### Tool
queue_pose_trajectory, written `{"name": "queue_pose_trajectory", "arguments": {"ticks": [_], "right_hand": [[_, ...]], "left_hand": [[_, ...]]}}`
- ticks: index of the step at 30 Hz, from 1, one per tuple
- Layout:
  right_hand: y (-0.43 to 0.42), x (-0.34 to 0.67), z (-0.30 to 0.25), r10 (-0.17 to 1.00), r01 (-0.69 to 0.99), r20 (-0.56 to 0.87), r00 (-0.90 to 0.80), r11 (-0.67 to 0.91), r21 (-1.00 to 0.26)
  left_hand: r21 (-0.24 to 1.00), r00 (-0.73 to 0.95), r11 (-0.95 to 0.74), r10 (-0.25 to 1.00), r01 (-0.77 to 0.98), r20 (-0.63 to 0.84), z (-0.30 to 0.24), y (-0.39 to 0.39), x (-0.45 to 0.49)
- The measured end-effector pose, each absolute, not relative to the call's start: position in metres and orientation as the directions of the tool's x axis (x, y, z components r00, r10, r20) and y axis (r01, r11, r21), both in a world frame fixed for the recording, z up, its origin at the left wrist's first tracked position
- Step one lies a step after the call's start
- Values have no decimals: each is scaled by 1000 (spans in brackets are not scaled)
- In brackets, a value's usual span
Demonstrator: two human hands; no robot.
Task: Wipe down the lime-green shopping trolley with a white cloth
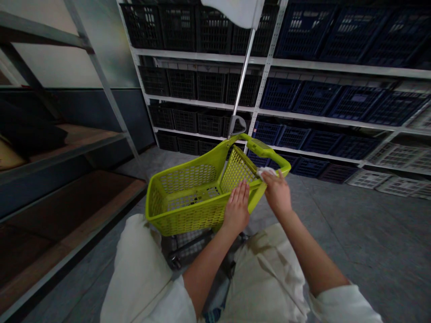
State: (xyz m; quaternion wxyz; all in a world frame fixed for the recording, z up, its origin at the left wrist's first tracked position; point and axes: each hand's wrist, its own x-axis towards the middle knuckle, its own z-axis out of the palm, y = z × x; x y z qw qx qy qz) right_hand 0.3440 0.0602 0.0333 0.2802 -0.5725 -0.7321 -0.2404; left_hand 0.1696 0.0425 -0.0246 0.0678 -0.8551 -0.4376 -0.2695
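A lime-green plastic shopping cart basket (188, 220) stands right in front of me, with a perforated folding flap (237, 170) raised inside it. My left hand (237, 208) lies flat and palm down on the basket's near rim, touching the lower edge of the flap. My right hand (276, 193) presses a white cloth (266, 172) against the green handle (269, 152). A thin metal pole (244, 76) rises from the far end of the basket, and a white flag-like sheet (235, 11) at its top runs out of view.
Below the basket is a dark wheeled cart frame (185, 249). Ahead and to the right, white metal shelving (266, 63) holds rows of black and navy crates, with pale crates lower down. Wooden shelves (67, 202) stand at the left, above a grey floor (370, 237).
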Motion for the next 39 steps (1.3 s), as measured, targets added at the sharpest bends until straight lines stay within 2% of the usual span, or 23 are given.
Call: {"name": "queue_pose_trajectory", "arguments": {"ticks": [3,5,6,10,12,15,18,20,23,25,28,31,33,37,39], "right_hand": [[51,320,22,701,916,618,-355,393,80],[54,338,28,701,907,610,-369,416,70],[58,355,35,708,918,620,-338,392,52],[72,399,56,700,993,713,-38,105,-51],[69,382,52,705,997,708,-40,80,-23],[56,334,36,742,961,621,-253,264,76],[49,325,32,736,916,570,-365,394,79],[53,351,40,743,940,601,-293,338,41],[61,388,53,704,991,707,-60,125,-41],[61,385,50,669,997,743,-10,66,-46],[51,347,31,688,972,696,-205,225,63],[43,327,21,688,922,637,-349,374,102],[47,344,27,696,937,650,-304,342,72],[60,389,44,663,993,748,-18,101,-65],[60,382,40,635,993,772,38,60,-98]], "left_hand": [[125,453,-597,713,792,534,-26,44,171],[126,457,-603,709,788,537,-26,44,169],[125,465,-610,706,783,534,-25,44,168],[120,480,-620,703,776,524,-22,43,168],[132,476,-620,706,774,525,-22,43,169],[146,471,-617,713,773,518,-23,44,171],[135,482,-622,709,771,515,-24,45,169],[131,494,-634,701,762,515,-23,45,168],[142,496,-638,702,757,511,-22,45,167],[149,490,-636,704,758,514,-23,45,169],[150,483,-636,700,757,526,-25,46,170],[152,487,-645,691,749,534,-26,46,168],[148,499,-655,685,741,530,-24,46,166],[147,507,-659,685,738,524,-21,44,166],[158,500,-659,686,736,529,-21,44,168]]}}
